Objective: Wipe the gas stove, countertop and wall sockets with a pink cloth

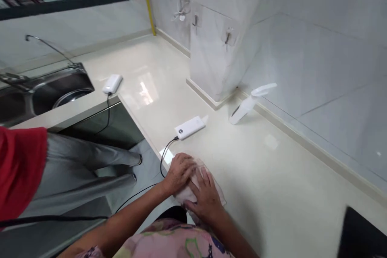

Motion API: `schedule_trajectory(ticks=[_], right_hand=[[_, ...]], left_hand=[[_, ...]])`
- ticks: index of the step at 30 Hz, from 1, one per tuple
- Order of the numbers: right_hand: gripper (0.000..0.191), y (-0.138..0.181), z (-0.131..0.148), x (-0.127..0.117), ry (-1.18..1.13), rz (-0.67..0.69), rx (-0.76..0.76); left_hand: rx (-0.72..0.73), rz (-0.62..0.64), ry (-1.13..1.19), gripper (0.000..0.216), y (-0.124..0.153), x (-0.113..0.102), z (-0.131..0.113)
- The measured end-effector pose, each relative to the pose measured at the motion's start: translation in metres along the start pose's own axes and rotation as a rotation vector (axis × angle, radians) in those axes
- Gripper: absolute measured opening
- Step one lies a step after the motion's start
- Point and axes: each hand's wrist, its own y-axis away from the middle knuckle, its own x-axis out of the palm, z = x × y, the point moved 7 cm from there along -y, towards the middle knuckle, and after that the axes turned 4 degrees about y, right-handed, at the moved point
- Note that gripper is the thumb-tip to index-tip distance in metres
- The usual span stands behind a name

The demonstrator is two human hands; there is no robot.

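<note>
Both of my hands press on a pale pinkish cloth (193,183) lying on the cream countertop (256,169) near its front edge. My left hand (179,171) lies on the cloth's left side with its fingers curled over it. My right hand (206,195) rests on the right side, fingers stretched flat across the cloth. Most of the cloth is hidden under the hands.
A white power bank (190,127) with a black cable lies just beyond the cloth. A second white device (112,84) sits near the steel sink (45,92). A white spray bottle (249,102) leans by the tiled wall. A person in red top and grey trousers (60,169) stands at left. A dark object (363,229) sits at lower right.
</note>
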Motion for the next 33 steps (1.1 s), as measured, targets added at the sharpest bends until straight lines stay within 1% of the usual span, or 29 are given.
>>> schedule_trajectory(ticks=[2, 4, 5, 7, 9, 11, 12, 13, 14, 15, 16, 18, 20, 21, 22, 23, 24, 25, 26, 27, 28, 30, 31, 33], right_hand=[[0.074, 0.044, -0.024, -0.01, 0.065, -0.01, 0.095], [0.065, 0.098, -0.058, -0.021, 0.168, 0.01, 0.266], [0.061, 0.127, -0.078, -0.028, 0.226, 0.027, 0.381], [0.06, 0.184, -0.122, -0.049, 0.338, 0.034, 0.648], [0.068, 0.229, -0.165, -0.074, 0.43, -0.032, 0.943], [0.075, 0.254, -0.196, -0.094, 0.487, -0.165, 1.26], [0.077, 0.256, -0.203, -0.099, 0.496, -0.228, 1.392], [0.078, 0.249, -0.204, -0.099, 0.494, -0.274, 1.482], [0.078, 0.233, -0.2, -0.094, 0.48, -0.291, 1.512], [0.078, 0.207, -0.191, -0.087, 0.46, -0.271, 1.443], [0.075, 0.175, -0.176, -0.078, 0.436, -0.246, 1.317], [0.07, 0.111, -0.136, -0.055, 0.347, -0.155, 1.018], [0.077, 0.058, -0.093, -0.034, 0.217, -0.045, 0.696], [0.079, 0.04, -0.077, -0.027, 0.149, 0.006, 0.554], [0.08, 0.027, -0.066, -0.023, 0.093, 0.047, 0.42], [0.078, 0.019, -0.064, -0.022, 0.047, 0.078, 0.308], [0.075, 0.014, -0.07, -0.025, 0.014, 0.102, 0.225], [0.07, 0.01, -0.085, -0.03, -0.006, 0.116, 0.179], [0.066, 0.006, -0.108, -0.036, -0.012, 0.123, 0.177], [0.062, 0.002, -0.137, -0.044, -0.01, 0.129, 0.212], [0.06, -0.003, -0.169, -0.052, -0.001, 0.132, 0.279], [0.058, -0.015, -0.235, -0.069, 0.029, 0.126, 0.458], [0.058, -0.023, -0.263, -0.077, 0.041, 0.125, 0.54], [0.061, -0.041, -0.305, -0.089, 0.053, 0.135, 0.658]], left_hand=[[0.041, 0.02, -0.024, 0.018, -0.01, 0.008, 0.013], [0.085, 0.049, -0.039, 0.018, -0.021, 0.02, 0.022], [0.102, 0.066, -0.044, 0.019, -0.027, 0.027, 0.025], [0.127, 0.101, -0.041, 0.022, -0.035, 0.041, 0.027], [0.146, 0.113, -0.031, 0.024, -0.038, 0.052, 0.025], [0.159, 0.107, -0.026, 0.026, -0.038, 0.059, 0.02], [0.16, 0.102, -0.027, 0.027, -0.037, 0.061, 0.018], [0.158, 0.097, -0.027, 0.029, -0.036, 0.062, 0.017], [0.153, 0.092, -0.026, 0.03, -0.036, 0.063, 0.016], [0.147, 0.089, -0.023, 0.032, -0.035, 0.064, 0.015], [0.14, 0.086, -0.018, 0.034, -0.035, 0.065, 0.014], [0.138, 0.083, -0.014, 0.036, -0.038, 0.068, 0.013], [0.149, 0.083, -0.025, 0.038, -0.042, 0.073, 0.013], [0.162, 0.089, -0.035, 0.039, -0.045, 0.076, 0.013], [0.179, 0.099, -0.048, 0.039, -0.048, 0.079, 0.013], [0.197, 0.113, -0.064, 0.04, -0.051, 0.082, 0.014], [0.212, 0.129, -0.08, 0.041, -0.055, 0.085, 0.014], [0.228, 0.143, -0.098, 0.042, -0.057, 0.088, 0.015], [0.237, 0.154, -0.119, 0.044, -0.06, 0.09, 0.016], [0.246, 0.165, -0.142, 0.047, -0.062, 0.093, 0.016], [0.259, 0.181, -0.172, 0.05, -0.064, 0.097, 0.016], [0.293, 0.228, -0.261, 0.055, -0.065, 0.106, 0.017], [0.312, 0.249, -0.313, 0.057, -0.065, 0.111, 0.017], [0.342, 0.269, -0.405, 0.061, -0.063, 0.118, 0.02]])
